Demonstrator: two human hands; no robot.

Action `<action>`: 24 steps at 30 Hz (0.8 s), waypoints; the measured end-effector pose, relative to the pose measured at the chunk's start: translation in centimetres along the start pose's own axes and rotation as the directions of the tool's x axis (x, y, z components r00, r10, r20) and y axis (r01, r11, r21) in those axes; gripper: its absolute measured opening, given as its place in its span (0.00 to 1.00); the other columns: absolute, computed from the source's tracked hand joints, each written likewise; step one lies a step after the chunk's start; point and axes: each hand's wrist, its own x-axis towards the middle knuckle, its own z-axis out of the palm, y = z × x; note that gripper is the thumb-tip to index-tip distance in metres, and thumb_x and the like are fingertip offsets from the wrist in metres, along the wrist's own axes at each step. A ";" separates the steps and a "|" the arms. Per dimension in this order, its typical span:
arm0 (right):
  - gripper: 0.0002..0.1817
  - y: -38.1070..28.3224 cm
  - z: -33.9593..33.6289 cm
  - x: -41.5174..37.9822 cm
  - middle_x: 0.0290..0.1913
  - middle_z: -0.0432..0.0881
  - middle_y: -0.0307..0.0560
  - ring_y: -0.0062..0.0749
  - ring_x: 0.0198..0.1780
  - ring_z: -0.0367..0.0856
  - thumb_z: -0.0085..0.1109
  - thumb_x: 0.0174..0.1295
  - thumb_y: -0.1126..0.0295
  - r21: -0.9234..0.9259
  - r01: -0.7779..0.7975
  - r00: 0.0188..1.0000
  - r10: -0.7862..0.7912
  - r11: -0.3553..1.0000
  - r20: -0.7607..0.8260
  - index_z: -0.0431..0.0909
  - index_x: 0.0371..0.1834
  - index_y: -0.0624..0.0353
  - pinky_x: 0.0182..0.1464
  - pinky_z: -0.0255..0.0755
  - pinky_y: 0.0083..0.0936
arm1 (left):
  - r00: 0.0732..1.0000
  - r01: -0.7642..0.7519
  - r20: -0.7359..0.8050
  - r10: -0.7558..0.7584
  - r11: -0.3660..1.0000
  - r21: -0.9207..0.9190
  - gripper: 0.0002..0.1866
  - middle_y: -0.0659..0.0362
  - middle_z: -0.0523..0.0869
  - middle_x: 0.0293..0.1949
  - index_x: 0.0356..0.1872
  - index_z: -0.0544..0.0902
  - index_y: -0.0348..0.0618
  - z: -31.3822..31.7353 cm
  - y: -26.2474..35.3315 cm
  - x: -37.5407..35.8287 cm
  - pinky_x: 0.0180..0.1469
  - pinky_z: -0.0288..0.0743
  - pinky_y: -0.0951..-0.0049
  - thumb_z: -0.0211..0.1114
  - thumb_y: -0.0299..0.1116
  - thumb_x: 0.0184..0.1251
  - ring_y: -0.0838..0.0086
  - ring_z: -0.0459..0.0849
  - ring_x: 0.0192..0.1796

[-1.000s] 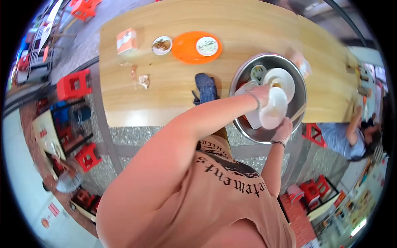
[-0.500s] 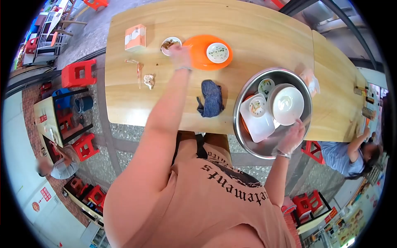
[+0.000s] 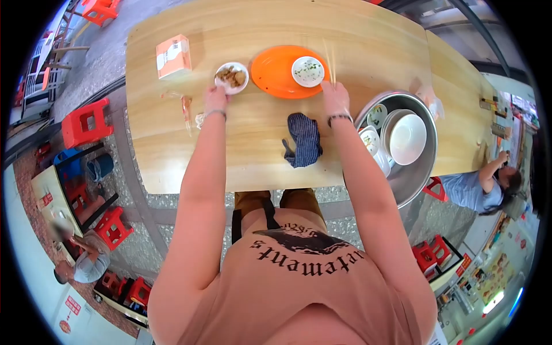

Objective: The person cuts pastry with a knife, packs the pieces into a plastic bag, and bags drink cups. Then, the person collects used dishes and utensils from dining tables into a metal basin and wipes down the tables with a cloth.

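My left hand [image 3: 217,100], in a clear glove, grips the near left rim of a small white bowl [image 3: 225,87] with brown food scraps in it. My right hand [image 3: 336,99], also gloved, pinches a pair of wooden chopsticks [image 3: 330,57] that point away from me. Beside it, an orange oval plate [image 3: 270,75] bears another small white bowl [image 3: 307,71] with green bits in it. A crumpled dark blue striped cloth [image 3: 303,141] lies on the table between my forearms.
Right of my right forearm, a steel basin [image 3: 430,155] holds stacked white bowls [image 3: 408,140] and other dishes. A tissue box [image 3: 173,56] and a used wrapper [image 3: 187,112] lie on the left. A person [image 3: 480,187] sits at the table's right end; red stools [image 3: 86,123] stand around.
My right hand has left the basin's rim, moved up and left beside the orange plate, and taken hold of chopsticks. My left hand has drawn the scrap bowl slightly toward me.
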 end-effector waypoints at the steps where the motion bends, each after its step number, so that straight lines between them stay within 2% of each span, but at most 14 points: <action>1: 0.23 -0.2 0.7 1.2 0.39 0.81 0.64 0.54 0.45 0.79 0.52 0.59 0.53 0.001 -0.007 1.000 0.007 1.000 -0.014 0.78 0.42 0.65 0.49 0.70 0.40 | 0.999 0.006 -0.033 -0.005 1.000 0.023 0.11 0.55 0.82 0.29 0.37 0.76 0.34 -0.5 0.4 -2.1 0.26 0.74 0.77 0.57 0.35 0.63 0.76 0.78 0.24; 5: 0.20 -0.3 3.3 4.6 0.43 0.81 0.62 0.51 0.48 0.81 0.51 0.57 0.55 -0.336 -0.063 0.998 0.070 0.940 0.007 0.82 0.38 0.61 0.50 0.74 0.39 | 0.999 0.011 0.042 -0.018 0.987 0.158 0.12 0.55 0.81 0.29 0.37 0.75 0.34 -4.4 -2.2 -6.9 0.25 0.73 0.78 0.60 0.36 0.63 0.76 0.79 0.25; 7: 0.15 -0.1 3.1 5.4 0.44 0.83 0.55 0.44 0.46 0.83 0.56 0.56 0.62 -0.740 0.265 0.960 -0.101 0.618 0.260 0.83 0.40 0.59 0.49 0.76 0.38 | 0.996 0.007 0.085 -0.030 0.965 0.263 0.13 0.55 0.81 0.29 0.39 0.75 0.34 -6.5 -3.6 -8.2 0.26 0.74 0.76 0.61 0.35 0.62 0.75 0.79 0.26; 8: 0.14 0.3 3.5 6.1 0.43 0.83 0.54 0.43 0.46 0.83 0.57 0.57 0.63 -0.691 0.158 0.983 -0.048 0.705 0.176 0.84 0.40 0.58 0.48 0.76 0.37 | 0.996 -0.004 0.081 -0.023 0.946 0.325 0.13 0.55 0.80 0.29 0.39 0.75 0.35 -7.2 -3.5 -8.9 0.28 0.74 0.74 0.61 0.35 0.61 0.74 0.80 0.28; 10: 0.12 3.9 6.4 9.2 0.43 0.84 0.53 0.43 0.45 0.83 0.57 0.57 0.65 -0.591 -0.015 1.000 0.005 0.806 -0.020 0.84 0.41 0.56 0.46 0.77 0.37 | 0.950 -0.282 0.083 0.300 0.717 0.637 0.14 0.55 0.80 0.29 0.40 0.75 0.35 -8.4 -2.2 -9.5 0.35 0.75 0.70 0.63 0.35 0.60 0.69 0.80 0.32; 11: 0.12 6.3 8.1 10.9 0.43 0.84 0.53 0.43 0.45 0.83 0.56 0.57 0.66 -0.549 -0.077 0.990 0.000 0.832 -0.139 0.84 0.41 0.55 0.45 0.78 0.36 | 0.953 -0.263 0.049 0.300 0.730 0.631 0.15 0.53 0.81 0.32 0.41 0.75 0.34 -7.9 0.1 -9.9 0.39 0.75 0.68 0.64 0.35 0.59 0.67 0.80 0.35; 13: 0.13 0.8 3.0 5.8 0.43 0.85 0.47 0.36 0.45 0.84 0.58 0.56 0.64 -0.635 0.043 0.999 -0.014 0.771 0.051 0.85 0.41 0.55 0.43 0.78 0.29 | 0.951 -0.273 0.059 0.303 0.736 0.620 0.16 0.52 0.81 0.34 0.42 0.76 0.33 -5.9 3.1 -9.3 0.43 0.74 0.67 0.65 0.35 0.58 0.66 0.81 0.38; 15: 0.13 1.6 3.7 7.3 0.45 0.85 0.45 0.34 0.46 0.84 0.58 0.56 0.64 -0.653 0.121 0.985 -0.009 0.748 0.172 0.84 0.43 0.53 0.44 0.78 0.29 | 0.813 -0.525 0.232 0.534 0.501 0.688 0.18 0.51 0.81 0.42 0.47 0.74 0.33 -3.1 4.4 -6.2 0.47 0.74 0.68 0.64 0.33 0.59 0.66 0.81 0.43; 16: 0.14 0.6 2.6 6.5 0.46 0.84 0.44 0.33 0.47 0.83 0.58 0.56 0.64 -0.719 0.249 0.955 -0.038 0.649 0.296 0.84 0.44 0.53 0.44 0.78 0.29 | 0.802 -0.553 0.271 0.532 0.492 0.672 0.18 0.51 0.81 0.42 0.47 0.74 0.33 -0.9 4.5 -4.7 0.47 0.74 0.68 0.64 0.33 0.59 0.66 0.81 0.43; 17: 0.14 -1.1 1.4 5.1 0.48 0.84 0.44 0.33 0.48 0.83 0.58 0.56 0.64 -0.754 0.382 0.905 -0.051 0.535 0.422 0.84 0.44 0.52 0.45 0.79 0.29 | 0.917 -0.398 0.209 0.340 0.821 0.410 0.19 0.52 0.80 0.44 0.50 0.72 0.34 1.6 4.6 -2.9 0.49 0.74 0.67 0.63 0.32 0.60 0.66 0.80 0.45; 18: 0.14 -1.5 1.3 4.5 0.48 0.84 0.44 0.34 0.48 0.83 0.58 0.56 0.65 -0.731 0.397 0.900 -0.078 0.555 0.429 0.84 0.44 0.52 0.45 0.79 0.29 | 0.970 -0.123 0.220 0.099 0.988 0.098 0.20 0.52 0.80 0.46 0.52 0.71 0.35 3.7 4.7 -1.3 0.51 0.74 0.67 0.63 0.30 0.61 0.66 0.80 0.48; 19: 0.13 -1.8 1.5 4.0 0.48 0.84 0.45 0.35 0.48 0.83 0.57 0.56 0.65 -0.706 0.417 0.892 -0.107 0.572 0.440 0.84 0.43 0.52 0.45 0.79 0.30 | 0.965 -0.128 0.242 0.099 0.986 0.104 0.20 0.52 0.80 0.46 0.52 0.71 0.35 4.9 4.7 0.7 0.51 0.74 0.67 0.63 0.30 0.61 0.66 0.80 0.48; 21: 0.13 -1.6 2.3 3.1 0.47 0.84 0.47 0.38 0.48 0.83 0.56 0.56 0.66 -0.664 0.336 0.928 -0.115 0.668 0.353 0.84 0.42 0.53 0.46 0.78 0.31 | 0.887 0.150 0.456 -0.071 0.979 -0.139 0.23 0.54 0.79 0.49 0.59 0.67 0.37 6.4 4.4 3.1 0.52 0.75 0.65 0.59 0.28 0.63 0.68 0.80 0.49; 24: 0.12 -2.8 -0.8 -0.3 0.45 0.83 0.52 0.44 0.47 0.82 0.55 0.57 0.66 -0.456 0.205 0.969 -0.113 0.866 0.220 0.84 0.40 0.55 0.46 0.78 0.34 | 0.963 -0.068 0.261 0.074 0.997 -0.032 0.23 0.55 0.79 0.51 0.61 0.67 0.40 6.2 8.3 -1.4 0.52 0.76 0.65 0.58 0.30 0.65 0.69 0.79 0.51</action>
